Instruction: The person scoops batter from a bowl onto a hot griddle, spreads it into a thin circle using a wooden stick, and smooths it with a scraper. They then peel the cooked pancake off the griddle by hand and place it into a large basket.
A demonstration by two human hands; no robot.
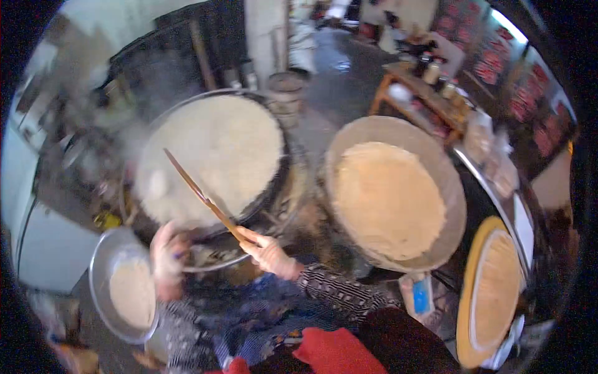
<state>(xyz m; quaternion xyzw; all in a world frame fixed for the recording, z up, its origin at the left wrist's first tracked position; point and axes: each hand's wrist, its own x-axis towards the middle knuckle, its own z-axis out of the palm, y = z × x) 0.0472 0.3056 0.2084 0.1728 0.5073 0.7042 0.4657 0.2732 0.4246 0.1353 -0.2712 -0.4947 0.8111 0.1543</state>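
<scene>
A: Remote log; what am I holding?
B: My right hand [268, 254] is wrapped round the near end of the wooden stick [199, 192]; it runs forward and left from that hand, over the pale layer [227, 137] in the round pan [285, 153]; steam rising.
A: Other side?
B: Left hand [169, 252] blurred; grip, cannot tell; metal bowl [94, 274] just left of it; I'd favour light, level strokes, wrists off the likely hot rim.
</scene>
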